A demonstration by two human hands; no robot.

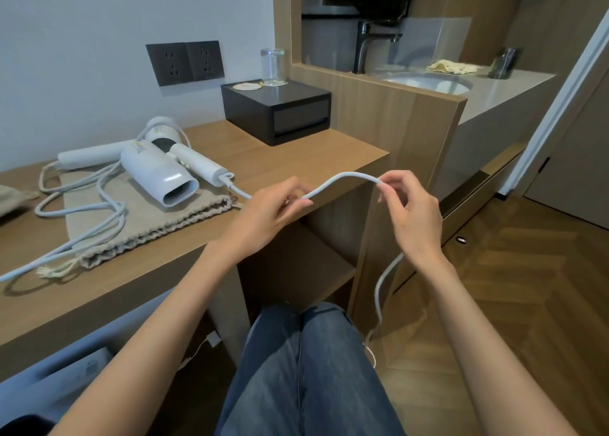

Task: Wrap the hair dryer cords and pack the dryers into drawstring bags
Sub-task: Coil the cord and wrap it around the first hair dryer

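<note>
Currently, a seated person is holding a pale grey cord (346, 176) stretched between both hands, just past the front edge of a wooden desk (296, 152). The left hand (276, 208) is pinching the cord with thumb and fingers, and the right hand (412, 211) is pinching it further along, so a short arch is rising between them. A white hair dryer (155, 172) is lying on a beige drawstring bag (141, 221) to the left, with the cord running from its handle rightward to the left hand, which is nearer. Beyond the right hand, the slack appears to be hanging toward the floor. Winding will likely mean feeding that slack leftward.
</note>
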